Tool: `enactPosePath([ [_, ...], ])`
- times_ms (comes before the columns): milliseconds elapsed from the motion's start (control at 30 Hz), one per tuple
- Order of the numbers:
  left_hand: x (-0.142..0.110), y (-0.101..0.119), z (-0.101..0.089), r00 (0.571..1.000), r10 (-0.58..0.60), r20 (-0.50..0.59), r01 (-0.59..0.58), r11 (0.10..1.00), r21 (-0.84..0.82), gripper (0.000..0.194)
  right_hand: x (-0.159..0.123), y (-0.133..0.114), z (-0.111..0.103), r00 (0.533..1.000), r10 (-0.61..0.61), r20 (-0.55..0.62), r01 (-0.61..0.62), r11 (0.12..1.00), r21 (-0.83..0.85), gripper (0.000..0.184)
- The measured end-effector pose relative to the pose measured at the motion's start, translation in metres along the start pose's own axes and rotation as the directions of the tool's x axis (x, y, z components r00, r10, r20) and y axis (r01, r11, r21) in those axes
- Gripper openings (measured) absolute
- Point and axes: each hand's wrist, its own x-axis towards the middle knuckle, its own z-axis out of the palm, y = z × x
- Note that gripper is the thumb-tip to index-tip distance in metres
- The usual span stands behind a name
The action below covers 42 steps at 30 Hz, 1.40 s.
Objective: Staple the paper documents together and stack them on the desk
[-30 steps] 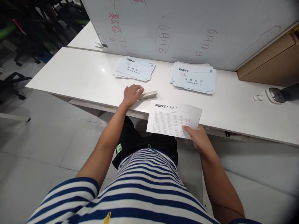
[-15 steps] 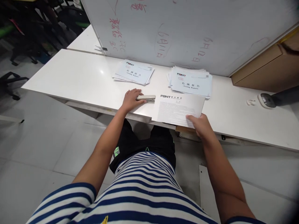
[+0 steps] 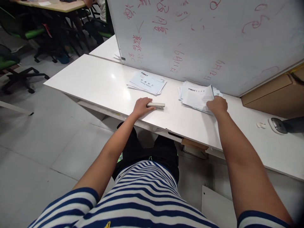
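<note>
My left hand [image 3: 142, 107] is closed round the back end of a pale stapler [image 3: 157, 105], which lies on the white desk with its jaw pointing right. My right hand [image 3: 218, 105] pinches the right edge of a printed document [image 3: 196, 97] headed PONY. That document is over the right-hand stack of light-blue test reports [image 3: 218, 91], covering most of it; whether it rests on the stack fully I cannot tell. To the left lies another fanned pile of light-blue test reports [image 3: 148, 83], beyond the stapler.
A whiteboard [image 3: 161, 41] with red writing stands along the desk's back edge. At the right are a cardboard box [image 3: 268, 91], a dark cylindrical object with a white rim [image 3: 277, 125] and a small white item [image 3: 260, 125]. Office chairs [image 3: 21, 71] stand at the left.
My right hand has carried the document from the desk's front edge away from me, over the right stack. My left hand stays on the stapler. The camera view has shifted.
</note>
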Motion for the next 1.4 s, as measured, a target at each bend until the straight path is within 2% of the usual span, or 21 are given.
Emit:
enactPosePath([
  [200, 0.001, 0.0, 0.0, 1.0, -0.002, -0.011, 0.002, 1.0, 0.003, 0.042, -0.001, -0.006, 0.014, 1.0, 0.016, 0.001, -0.016, 0.986, -0.169, 0.04],
  [433, 0.002, -0.002, 0.001, 1.0, -0.005, -0.003, 0.005, 1.0, 0.007, 0.043, 0.0, 0.0, 0.019, 0.999, 0.054, -0.001, -0.053, 0.976, -0.213, 0.057],
  [500, 0.003, -0.002, 0.001, 1.0, -0.004, 0.004, 0.004, 1.0, 0.006, 0.042, -0.002, 0.002, 0.022, 0.997, 0.068, -0.039, -0.075, 0.977, -0.201, 0.069],
  [600, 0.002, 0.001, -0.001, 1.0, -0.009, -0.003, 0.009, 1.0, -0.007, 0.042, -0.006, 0.007, 0.027, 0.985, 0.055, -0.164, -0.082, 0.983, -0.167, 0.088],
  [700, -0.002, 0.006, -0.006, 1.0, -0.005, 0.003, 0.006, 0.998, -0.057, 0.043, -0.018, 0.016, 0.034, 0.958, 0.002, -0.287, -0.029, 0.996, -0.089, 0.078],
  [767, -0.005, 0.009, -0.012, 1.0, -0.021, 0.01, 0.022, 0.99, -0.141, 0.042, -0.03, 0.025, 0.038, 0.949, 0.021, -0.315, -0.023, 1.0, -0.003, 0.067],
  [900, 0.002, 0.009, -0.025, 0.994, -0.109, 0.028, 0.113, 0.94, -0.323, 0.048, -0.055, 0.047, 0.051, 0.976, 0.061, -0.208, -0.047, 0.996, 0.071, 0.067],
  [967, 0.017, 0.007, -0.03, 0.992, -0.124, 0.006, 0.121, 0.953, -0.279, 0.047, -0.062, 0.055, 0.058, 0.987, 0.063, -0.149, -0.053, 0.996, 0.069, 0.071],
  [1033, 0.04, 0.003, -0.031, 0.997, -0.074, -0.023, 0.071, 0.99, -0.125, 0.045, -0.062, 0.058, 0.063, 0.988, 0.073, -0.136, -0.063, 0.995, 0.074, 0.074],
  [1133, 0.074, -0.005, -0.024, 0.995, 0.053, 0.09, -0.063, 0.991, 0.115, 0.052, -0.058, 0.058, 0.068, 0.979, 0.085, -0.183, -0.073, 0.995, 0.071, 0.075],
  [1200, 0.09, -0.011, -0.017, 0.983, 0.066, 0.17, -0.099, 0.976, 0.195, 0.055, -0.056, 0.057, 0.068, 0.974, 0.082, -0.212, -0.07, 0.996, 0.063, 0.075],
  [1300, 0.098, -0.02, -0.009, 0.986, 0.023, 0.163, -0.061, 0.97, 0.236, 0.047, -0.056, 0.056, 0.069, 0.971, 0.055, -0.233, -0.044, 0.998, 0.052, 0.073],
  [1400, 0.095, -0.022, -0.007, 0.993, -0.004, 0.119, -0.023, 0.973, 0.229, 0.042, -0.057, 0.056, 0.069, 0.974, 0.051, -0.221, -0.044, 0.998, 0.037, 0.073],
])
